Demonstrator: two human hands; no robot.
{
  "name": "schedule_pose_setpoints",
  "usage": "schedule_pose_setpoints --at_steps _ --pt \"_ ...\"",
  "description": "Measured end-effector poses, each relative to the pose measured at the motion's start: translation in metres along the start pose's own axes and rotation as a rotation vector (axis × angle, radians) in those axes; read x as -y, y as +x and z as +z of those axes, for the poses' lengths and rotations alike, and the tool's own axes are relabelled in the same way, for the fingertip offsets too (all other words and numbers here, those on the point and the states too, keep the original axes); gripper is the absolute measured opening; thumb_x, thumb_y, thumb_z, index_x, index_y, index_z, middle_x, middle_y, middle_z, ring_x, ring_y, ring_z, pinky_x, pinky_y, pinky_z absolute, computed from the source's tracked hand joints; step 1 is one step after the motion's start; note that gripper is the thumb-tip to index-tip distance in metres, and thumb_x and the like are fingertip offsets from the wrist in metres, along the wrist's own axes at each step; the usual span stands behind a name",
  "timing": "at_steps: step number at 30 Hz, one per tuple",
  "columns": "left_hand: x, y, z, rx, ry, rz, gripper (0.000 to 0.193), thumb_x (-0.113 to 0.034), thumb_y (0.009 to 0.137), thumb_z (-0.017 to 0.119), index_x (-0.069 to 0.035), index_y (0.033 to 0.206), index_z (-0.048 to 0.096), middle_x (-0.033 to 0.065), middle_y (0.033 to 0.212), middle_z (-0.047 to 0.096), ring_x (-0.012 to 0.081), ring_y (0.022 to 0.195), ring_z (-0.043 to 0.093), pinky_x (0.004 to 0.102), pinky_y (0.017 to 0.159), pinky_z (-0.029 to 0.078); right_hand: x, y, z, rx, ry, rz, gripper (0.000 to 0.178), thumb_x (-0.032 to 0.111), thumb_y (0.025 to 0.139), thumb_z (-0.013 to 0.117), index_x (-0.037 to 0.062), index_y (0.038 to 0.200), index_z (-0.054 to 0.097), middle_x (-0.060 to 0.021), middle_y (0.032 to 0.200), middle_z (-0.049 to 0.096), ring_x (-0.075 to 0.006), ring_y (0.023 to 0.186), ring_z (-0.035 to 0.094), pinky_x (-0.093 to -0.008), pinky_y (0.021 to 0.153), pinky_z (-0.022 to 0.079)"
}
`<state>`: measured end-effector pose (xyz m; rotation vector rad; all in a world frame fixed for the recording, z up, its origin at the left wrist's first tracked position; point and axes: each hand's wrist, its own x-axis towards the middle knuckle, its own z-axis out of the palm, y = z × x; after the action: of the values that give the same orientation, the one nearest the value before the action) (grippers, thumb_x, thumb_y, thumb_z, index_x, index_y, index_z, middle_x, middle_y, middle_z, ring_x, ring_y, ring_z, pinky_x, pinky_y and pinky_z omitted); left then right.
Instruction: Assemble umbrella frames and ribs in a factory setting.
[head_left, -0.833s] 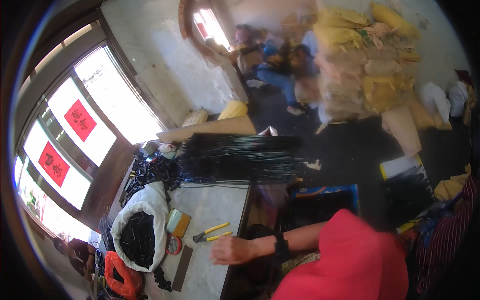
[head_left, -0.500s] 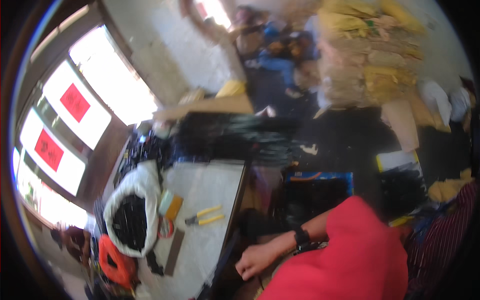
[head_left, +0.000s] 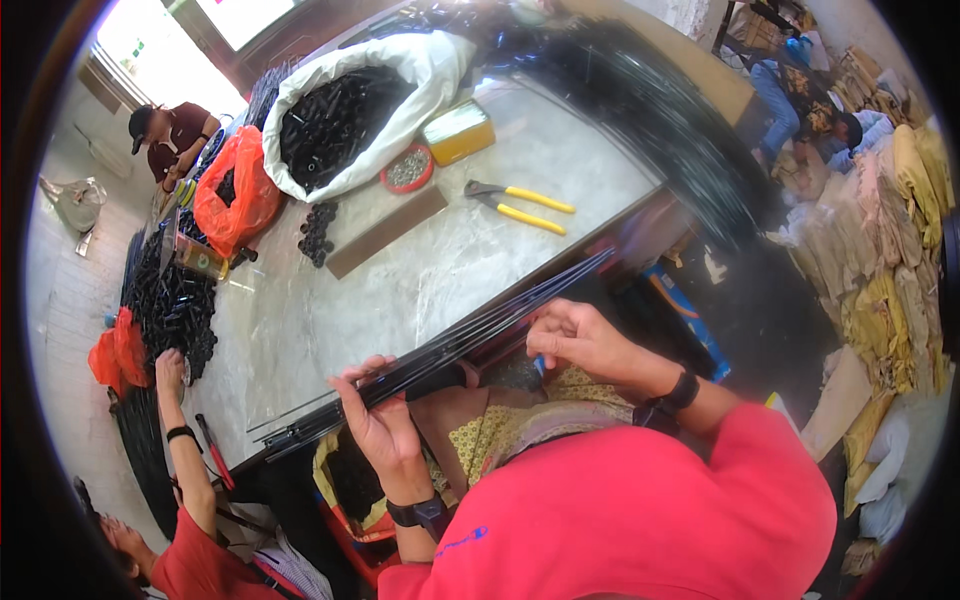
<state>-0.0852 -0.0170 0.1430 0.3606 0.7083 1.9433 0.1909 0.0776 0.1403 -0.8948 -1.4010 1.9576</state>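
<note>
A bundle of long thin black rods (head_left: 470,338) slants along the table's front edge, rising to the right. My left hand (head_left: 385,420) is wrapped round its lower left part, thumb on the near side. Close below the upper right part of the bundle is my right hand (head_left: 590,345), its fingers curled in. Whatever those fingers hold, if anything, is hidden; a small blue bit shows just under them. On the table beyond lie yellow-handled pliers (head_left: 520,205), a flat dark bar (head_left: 388,230) and a small pile of black pieces (head_left: 317,235).
Across the grey table (head_left: 290,330) stand a white sack (head_left: 440,65) of black parts, a red-rimmed tub (head_left: 407,168), a yellow block (head_left: 458,132) and an orange bag (head_left: 237,185). A co-worker's hand (head_left: 170,370) reaches into a black heap at left. Stacked cloth bundles (head_left: 880,290) rise at right.
The view has swung, bringing the table nearer and more central. Both my hands now show, with the rod bundle in the left; earlier only one hand was visible, without rods.
</note>
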Motion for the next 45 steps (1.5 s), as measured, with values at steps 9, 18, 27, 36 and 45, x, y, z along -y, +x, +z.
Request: schedule_pose_setpoints --at_steps 9,18,27,36,45 --pt "-0.004 0.002 -0.015 0.035 -0.04 0.045 0.029 -0.036 0.1 0.057 -0.008 0.099 0.064 0.0125 0.105 0.067 0.0258 0.107 0.06 0.0411 0.099 0.048 0.003 0.003 -0.025 -0.197 0.061 -0.067 0.041 0.034 0.097 0.066 -0.0025 0.112 0.056 -0.005 0.086 0.066 -0.0064 0.067 0.059 -0.0207 0.059 0.048" --pt "0.01 -0.009 -0.012 0.005 -0.13 -0.135 0.029 -0.036 0.1 0.058 -0.007 0.095 0.063 0.0137 0.106 0.066 0.0268 0.107 0.061 0.042 0.098 0.05 0.019 0.009 -0.018 -0.039 0.413 -0.367 0.075 0.046 0.088 0.073 0.0001 0.14 0.044 -0.0093 0.12 0.06 -0.0153 0.107 0.059 -0.0291 0.09 0.05" --pt "0.033 -0.036 0.017 0.302 -0.154 -0.675 0.051 -0.039 0.095 0.064 0.0 0.128 0.056 0.0233 0.132 0.058 0.0367 0.12 0.058 0.0449 0.097 0.052 0.104 0.013 0.0 0.264 0.716 -0.844 0.062 0.051 0.107 0.022 0.0052 0.125 0.059 -0.008 0.081 0.064 -0.0193 0.068 0.063 -0.0341 0.068 0.052" --pt "0.029 -0.028 -0.019 0.316 0.977 -0.54 0.013 -0.011 0.095 0.062 0.001 0.095 0.067 0.0057 0.083 0.07 0.0119 0.079 0.064 0.0272 0.077 0.051 0.124 -0.032 0.0 0.069 0.082 -0.814 0.058 0.049 0.108 0.021 0.0051 0.108 0.059 0.0065 0.051 0.037 -0.0044 0.04 0.028 -0.0219 0.042 0.022" --pt "0.173 0.042 -0.063 0.634 1.079 -0.469 0.015 -0.015 0.086 0.07 -0.001 0.092 0.068 0.0074 0.076 0.067 0.0112 0.071 0.063 0.0274 0.064 0.049 0.12 -0.055 0.039 0.071 -0.129 -0.707 0.064 0.053 0.106 0.022 0.0003 0.096 0.057 0.0038 0.047 0.036 -0.0047 0.035 0.026 -0.0233 0.038 0.022"
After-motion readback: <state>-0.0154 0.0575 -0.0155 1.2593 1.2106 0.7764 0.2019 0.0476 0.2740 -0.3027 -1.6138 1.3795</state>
